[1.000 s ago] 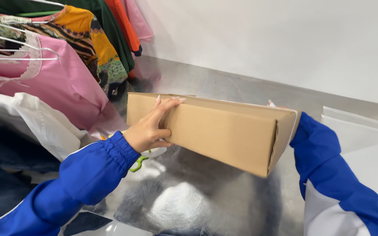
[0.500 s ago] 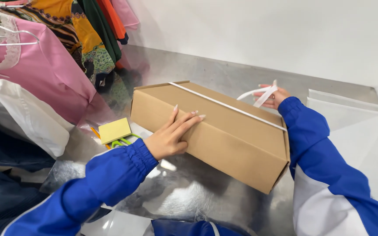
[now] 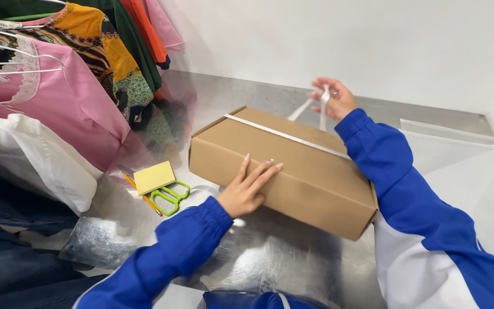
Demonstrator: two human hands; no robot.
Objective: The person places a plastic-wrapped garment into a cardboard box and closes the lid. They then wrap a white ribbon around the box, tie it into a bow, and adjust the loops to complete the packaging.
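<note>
From my seat, the work in hand looks like strapping: a closed brown cardboard box (image 3: pixel 293 171) lies on the shiny metal counter (image 3: pixel 270 257), tilted a little with its near long side facing me. A thin white strap (image 3: pixel 281 135) runs across its lid from the left corner to the far right edge. My left hand (image 3: pixel 247 186) is open and flat, fingers spread, pressed against the near side of the box and gripping nothing. My right hand (image 3: pixel 331 98) is raised just beyond the box's far edge, fingers closed in a pinch on the strap's loose ends, which rise from the lid to it. I judge the strap laid but not yet fastened. Any next move calls for tension held by the right hand while the left steadies the box so it cannot slide. To the left of the box, near its corner, lie a yellow pad of sticky notes (image 3: pixel 154 177), green-handled scissors (image 3: pixel 170 197) and an orange pencil (image 3: pixel 138 193). Further left hang garments, a pink one (image 3: pixel 70 103) in front. To the right of the box lies a clear plastic bag (image 3: pixel 447 149).
</note>
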